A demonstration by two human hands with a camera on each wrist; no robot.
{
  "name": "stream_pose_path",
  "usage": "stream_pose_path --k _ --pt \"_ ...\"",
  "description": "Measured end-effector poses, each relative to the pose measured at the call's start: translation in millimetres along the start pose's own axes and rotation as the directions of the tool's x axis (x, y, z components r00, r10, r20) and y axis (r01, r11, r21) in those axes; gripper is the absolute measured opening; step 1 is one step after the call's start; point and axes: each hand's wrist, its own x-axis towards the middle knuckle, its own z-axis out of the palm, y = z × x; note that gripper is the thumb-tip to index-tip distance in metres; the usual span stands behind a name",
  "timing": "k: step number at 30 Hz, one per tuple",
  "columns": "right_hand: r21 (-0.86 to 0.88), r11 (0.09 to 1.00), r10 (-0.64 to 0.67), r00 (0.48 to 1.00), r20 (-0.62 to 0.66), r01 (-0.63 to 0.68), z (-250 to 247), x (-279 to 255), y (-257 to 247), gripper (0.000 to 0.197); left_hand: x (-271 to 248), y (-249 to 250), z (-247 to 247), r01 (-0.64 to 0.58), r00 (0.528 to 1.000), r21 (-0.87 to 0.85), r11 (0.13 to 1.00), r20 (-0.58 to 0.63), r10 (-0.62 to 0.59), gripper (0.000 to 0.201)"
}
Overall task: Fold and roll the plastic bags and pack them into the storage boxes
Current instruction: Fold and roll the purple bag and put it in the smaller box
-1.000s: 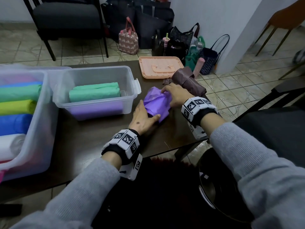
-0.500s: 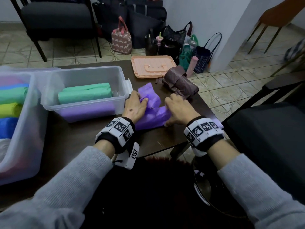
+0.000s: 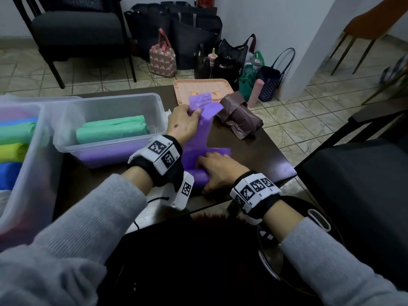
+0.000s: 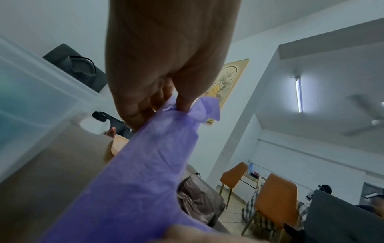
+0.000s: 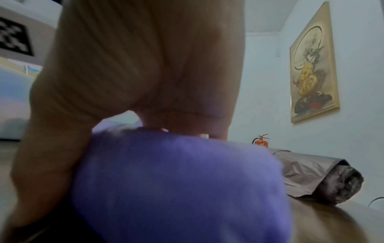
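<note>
A purple plastic bag (image 3: 199, 133) stretches in a long strip over the dark table (image 3: 254, 151). My left hand (image 3: 187, 120) pinches the strip's far end, raised off the table; the left wrist view shows fingers (image 4: 185, 105) curled into the purple bag (image 4: 145, 164). My right hand (image 3: 217, 171) holds the rolled near end against the table by its front edge, thumb curled round the roll; the purple bag (image 5: 176, 180) fills the right wrist view. A small clear storage box (image 3: 106, 107) to the left holds green rolls (image 3: 112, 131) over purple ones.
A crumpled brown bag (image 3: 238, 118) lies just right of the strip. A peach lid (image 3: 203, 87) sits at the table's far edge. A big clear box (image 3: 24, 168) with coloured rolls stands at far left. Handbags crowd the floor beyond; a dark chair is at right.
The bunched purple bag has been drawn out into a long strip. My left hand moved away from me with the far end; my right hand slid back to the near end.
</note>
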Motion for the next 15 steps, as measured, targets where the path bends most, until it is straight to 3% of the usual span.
stream_pose_path --k 4,7,11,13,15 --pt "0.057 0.998 0.025 0.997 0.073 -0.029 2.2 -3.4 3.2 0.069 19.0 10.0 -4.0 0.059 0.998 -0.064 0.996 -0.001 -0.059 0.025" --pt "0.125 0.990 0.048 0.994 0.100 -0.060 5.2 -4.2 5.1 0.066 30.5 10.9 -3.6 0.179 0.983 -0.105 0.978 0.048 -0.175 0.039" --pt "0.168 0.983 0.051 0.992 0.118 -0.071 4.5 -4.9 6.9 0.068 11.7 4.5 -0.9 0.097 0.957 0.279 0.955 0.236 -0.166 0.036" --pt "0.164 0.985 0.039 0.992 0.121 -0.059 3.5 -6.5 7.6 0.068 -0.6 -5.5 6.4 0.069 0.915 0.477 0.876 0.320 -0.247 0.043" --pt "0.161 0.986 0.032 0.994 0.106 -0.049 2.6 -9.0 8.6 0.067 2.3 -18.5 12.3 0.085 0.875 0.568 0.818 0.350 -0.334 0.050"
